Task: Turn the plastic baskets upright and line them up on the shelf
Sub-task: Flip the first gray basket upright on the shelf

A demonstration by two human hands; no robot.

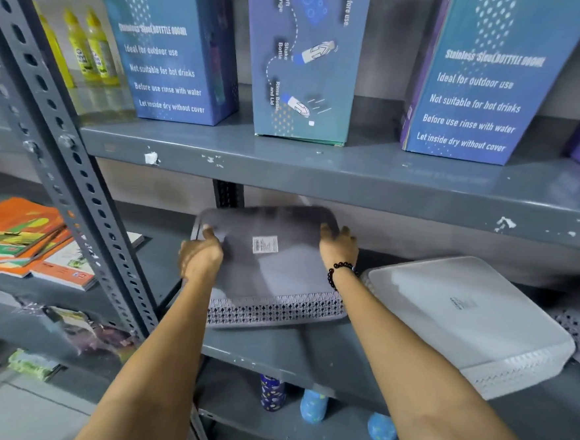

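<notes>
— Where's the dark grey basket (271, 270)?

— Upside down on the middle shelf (306, 355), flat base facing up, white label (265, 245) near the centre of that base. Patterned, perforated side wall at the near edge, hanging slightly over the shelf front. Far end tilted up a little, blurred.

— And the left hand (201, 255)?

— On the dark grey basket's left edge, thumb laid across the top of the base, fingers wrapped down around the side and hidden. Clamped on the rim, as far as can be told.

— The right hand (339, 245)?

— At the dark grey basket's far right corner, fingers spread and curled over the edge, palm pressed to the side. Black bead bracelet (340, 272) on that wrist.

— Anything else beside the dark grey basket?

— Just right of it, a light grey basket (463, 321), also upside down, base up, angled, near corner over the shelf front. Apart from the dark one, though close. Further right, part of another perforated grey piece (579, 336) at the frame edge; cannot tell what.

— Above the dark grey basket?

— An upper shelf carrying tall blue bottle boxes (470, 81), with yellow bottles (91, 48) far to the upper left.

— Left of it?

— Beyond the perforated steel upright (63, 156), a pile of orange notebooks (23, 235).

— Below?

— Blue bottles (313, 405) standing on the lower level.
</notes>
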